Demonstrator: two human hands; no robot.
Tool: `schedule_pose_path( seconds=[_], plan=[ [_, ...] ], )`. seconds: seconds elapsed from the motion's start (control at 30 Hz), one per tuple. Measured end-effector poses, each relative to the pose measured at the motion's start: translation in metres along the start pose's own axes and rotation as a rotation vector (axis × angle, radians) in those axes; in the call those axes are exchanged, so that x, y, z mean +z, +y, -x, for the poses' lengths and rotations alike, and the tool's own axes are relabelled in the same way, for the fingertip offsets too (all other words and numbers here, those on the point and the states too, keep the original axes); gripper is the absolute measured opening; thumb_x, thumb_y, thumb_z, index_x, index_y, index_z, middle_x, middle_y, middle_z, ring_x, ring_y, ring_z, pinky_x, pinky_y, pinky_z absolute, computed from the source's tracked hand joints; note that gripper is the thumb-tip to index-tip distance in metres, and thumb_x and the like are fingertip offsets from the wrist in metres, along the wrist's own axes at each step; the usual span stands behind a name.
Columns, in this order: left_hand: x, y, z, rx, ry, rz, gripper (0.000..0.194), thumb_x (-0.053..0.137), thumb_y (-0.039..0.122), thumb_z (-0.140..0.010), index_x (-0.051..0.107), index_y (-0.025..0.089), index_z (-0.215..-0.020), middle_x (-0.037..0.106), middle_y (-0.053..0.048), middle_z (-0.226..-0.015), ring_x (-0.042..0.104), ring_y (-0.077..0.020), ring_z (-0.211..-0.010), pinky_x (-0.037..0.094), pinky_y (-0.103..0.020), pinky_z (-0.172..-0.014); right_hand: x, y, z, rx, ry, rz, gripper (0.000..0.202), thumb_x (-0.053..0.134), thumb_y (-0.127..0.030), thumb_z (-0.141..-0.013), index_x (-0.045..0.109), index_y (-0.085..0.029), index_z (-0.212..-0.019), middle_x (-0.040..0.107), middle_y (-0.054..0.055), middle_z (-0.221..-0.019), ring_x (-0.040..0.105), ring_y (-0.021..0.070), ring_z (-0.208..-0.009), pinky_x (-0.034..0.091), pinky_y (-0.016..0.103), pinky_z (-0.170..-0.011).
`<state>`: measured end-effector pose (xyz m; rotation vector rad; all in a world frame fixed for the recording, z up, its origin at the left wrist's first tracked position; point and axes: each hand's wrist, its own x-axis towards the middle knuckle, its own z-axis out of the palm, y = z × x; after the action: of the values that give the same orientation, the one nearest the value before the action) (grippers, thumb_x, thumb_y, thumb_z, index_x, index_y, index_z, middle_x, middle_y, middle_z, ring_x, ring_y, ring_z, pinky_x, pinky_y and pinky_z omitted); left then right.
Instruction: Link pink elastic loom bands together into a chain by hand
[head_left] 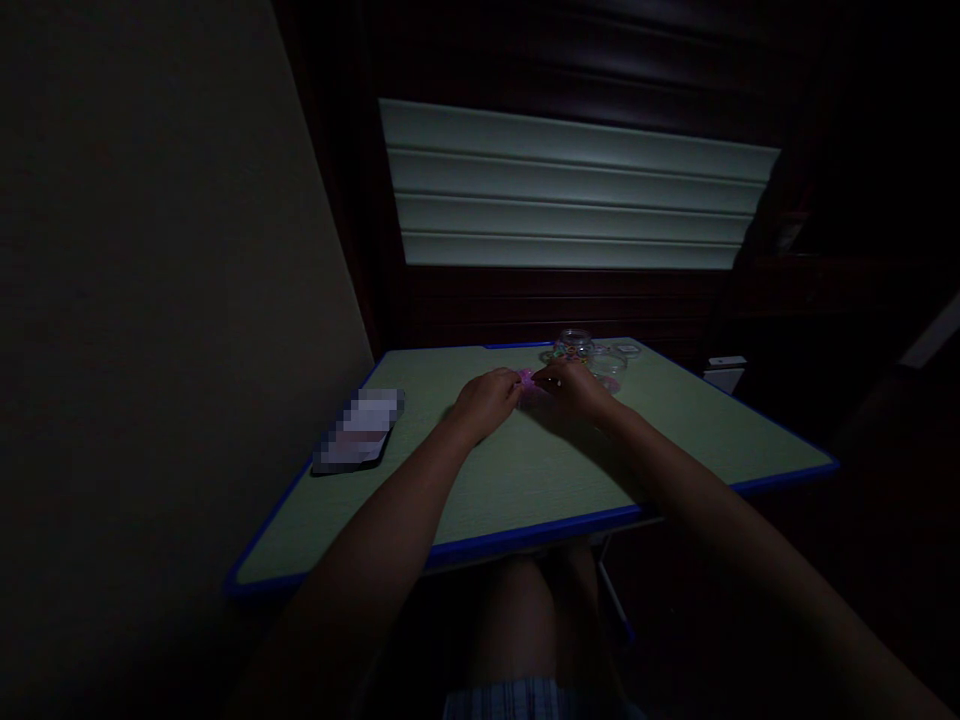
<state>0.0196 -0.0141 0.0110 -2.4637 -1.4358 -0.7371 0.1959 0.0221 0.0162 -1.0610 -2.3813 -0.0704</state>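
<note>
My left hand [487,399] rests low over the table, its fingers closed on the left side of a small pink, glittery item [528,379]. From the right, my right hand [576,389] meets the same item, thumb and fingertips pinched at its edge. The item's exact kind is too small and dim to make out, and fingers partly cover it. Just behind my right hand stand a clear jar [575,338] with small colourful pieces around its base and another clear round container [609,371] with something pinkish inside.
The pale green table [480,490] has a blue edge. A flat, pixelated device or card [360,430] lies at its left side. A clear lid [628,350] lies near the back edge. A wall [165,300] rises on the left, and slatted panels [577,190] stand behind.
</note>
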Motion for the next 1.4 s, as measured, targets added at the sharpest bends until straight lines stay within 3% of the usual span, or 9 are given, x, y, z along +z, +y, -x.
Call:
schedule_pose_path(
  seconds=[0.47, 0.87, 1.03, 1.17, 1.27, 1.4],
  plan=[
    [0.002, -0.001, -0.001, 0.020, 0.006, 0.024, 0.026, 0.035, 0.026, -0.085, 0.058, 0.019, -0.096, 0.061, -0.005, -0.096, 0.055, -0.0139, -0.086, 0.041, -0.025, -0.074, 0.005, 0.001, 0.000, -0.068, 0.000, -0.048, 0.025, 0.044, -0.020, -0.079, 0.067, -0.013, -0.087, 0.064, 0.008, -0.085, 0.055, 0.0132, -0.072, 0.037, 0.022, -0.065],
    [-0.004, 0.002, 0.000, 0.000, 0.009, -0.017, 0.023, 0.037, 0.024, -0.084, 0.058, 0.018, -0.089, 0.061, -0.005, -0.091, 0.055, -0.0141, -0.082, 0.040, -0.024, -0.071, 0.003, -0.002, 0.003, 0.059, 0.011, -0.056, 0.026, 0.041, -0.023, -0.081, 0.065, -0.014, -0.089, 0.065, 0.007, -0.083, 0.056, 0.0139, -0.072, 0.036, 0.021, -0.062],
    [-0.005, 0.001, 0.001, 0.036, 0.075, -0.092, 0.024, 0.033, 0.024, -0.086, 0.056, 0.017, -0.089, 0.059, -0.005, -0.088, 0.054, -0.0139, -0.078, 0.040, -0.024, -0.068, 0.002, -0.001, 0.002, 0.135, 0.065, -0.064, 0.029, 0.041, -0.030, -0.082, 0.064, -0.013, -0.082, 0.065, 0.007, -0.075, 0.054, 0.0121, -0.065, 0.035, 0.021, -0.059],
    [-0.010, 0.005, 0.001, 0.083, 0.112, -0.189, 0.027, 0.030, 0.024, -0.087, 0.055, 0.016, -0.089, 0.057, -0.006, -0.087, 0.053, -0.0147, -0.080, 0.039, -0.025, -0.069, 0.002, -0.002, 0.000, 0.198, 0.132, -0.219, 0.039, 0.038, -0.039, -0.083, 0.062, -0.011, -0.070, 0.062, 0.006, -0.063, 0.053, 0.0105, -0.055, 0.036, 0.021, -0.054],
    [-0.013, 0.007, 0.002, 0.096, 0.126, -0.238, 0.025, 0.030, 0.023, -0.087, 0.054, 0.015, -0.090, 0.056, -0.007, -0.088, 0.051, -0.0154, -0.082, 0.038, -0.026, -0.071, 0.001, -0.001, -0.002, 0.285, 0.196, -0.414, 0.043, 0.038, -0.045, -0.082, 0.062, -0.010, -0.074, 0.062, 0.006, -0.064, 0.053, 0.0100, -0.053, 0.039, 0.020, -0.052],
    [-0.014, 0.008, 0.001, 0.106, 0.121, -0.267, 0.024, 0.031, 0.021, -0.086, 0.054, 0.015, -0.092, 0.056, -0.007, -0.088, 0.051, -0.0162, -0.083, 0.038, -0.027, -0.071, 0.002, 0.000, -0.002, 0.312, 0.141, -0.647, 0.047, 0.041, -0.051, -0.079, 0.062, -0.009, -0.082, 0.062, 0.007, -0.067, 0.052, 0.0084, -0.051, 0.042, 0.020, -0.050]
  ],
)
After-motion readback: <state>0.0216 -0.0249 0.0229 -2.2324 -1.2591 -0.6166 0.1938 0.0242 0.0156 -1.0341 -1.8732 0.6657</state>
